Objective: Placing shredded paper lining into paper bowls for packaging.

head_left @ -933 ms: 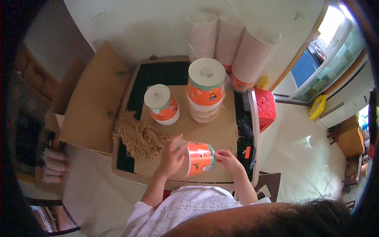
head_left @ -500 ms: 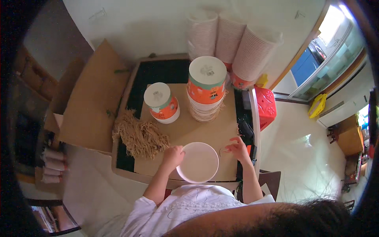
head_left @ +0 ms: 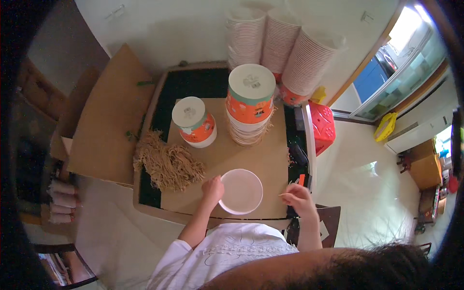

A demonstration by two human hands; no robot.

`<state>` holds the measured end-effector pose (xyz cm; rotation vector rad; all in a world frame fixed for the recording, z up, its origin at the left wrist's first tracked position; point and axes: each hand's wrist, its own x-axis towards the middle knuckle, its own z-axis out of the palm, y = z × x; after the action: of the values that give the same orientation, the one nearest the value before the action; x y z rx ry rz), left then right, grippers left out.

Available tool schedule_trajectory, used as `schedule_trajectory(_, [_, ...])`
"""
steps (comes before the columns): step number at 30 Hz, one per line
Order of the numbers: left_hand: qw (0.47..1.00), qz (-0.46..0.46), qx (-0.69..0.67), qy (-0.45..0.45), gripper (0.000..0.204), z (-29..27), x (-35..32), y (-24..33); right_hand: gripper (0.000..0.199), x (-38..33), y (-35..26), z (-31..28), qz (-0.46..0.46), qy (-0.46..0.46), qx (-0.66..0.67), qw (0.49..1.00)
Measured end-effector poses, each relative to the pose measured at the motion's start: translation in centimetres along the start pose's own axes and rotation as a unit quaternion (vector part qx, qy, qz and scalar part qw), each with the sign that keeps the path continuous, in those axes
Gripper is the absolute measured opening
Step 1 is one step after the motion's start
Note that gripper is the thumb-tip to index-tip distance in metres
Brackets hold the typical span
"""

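Observation:
A white round paper tub [head_left: 241, 191] stands at the table's near edge, its open mouth facing me. My left hand [head_left: 212, 189] is closed on its left rim. To the right of the tub, my right hand [head_left: 297, 197] is in a pinch with a thin light piece, like a strand, at its fingertips. A loose heap of tan twisted strands [head_left: 169, 159] lies beyond my left hand. Farther back, an upside-down orange and green tub [head_left: 200, 129] sits over a white one. Beside it rises a taller stack of inverted tubs [head_left: 249, 113], with strand ends poking out low down.
Tall sleeves of nested white tubs [head_left: 307, 63] stand against the wall. A cardboard sheet [head_left: 270, 166] covers the table's middle. A cardboard box [head_left: 104, 121] is at the left; a red stool [head_left: 323, 126] is at the right. Dark small objects [head_left: 299, 154] lie along the right edge.
My right hand has come nearer to me and slightly right, and its fingers have drawn together. My left hand keeps its hold on the tub, which has shifted slightly away. The view has moved a little.

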<state>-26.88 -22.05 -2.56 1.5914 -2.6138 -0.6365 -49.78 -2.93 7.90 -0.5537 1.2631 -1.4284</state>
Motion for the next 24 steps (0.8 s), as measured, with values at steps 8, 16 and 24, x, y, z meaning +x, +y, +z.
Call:
schedule_trajectory(8, [0.989,0.035,-0.145,0.024,0.029,-1.8,-1.3,0.5,0.008,6.4,8.7,7.3,0.177,-0.001,0.149,0.973])
schedule_trajectory(16, [0.947,0.075,-0.295,0.102,0.030,0.3,-0.1,-0.4,0.008,9.6,11.5,10.7,0.185,0.071,0.053,0.979])
schedule_trajectory(24, [0.949,0.068,-0.307,0.033,0.029,-0.7,-0.7,1.2,0.014,10.7,13.7,9.9,0.182,0.078,0.127,0.972])
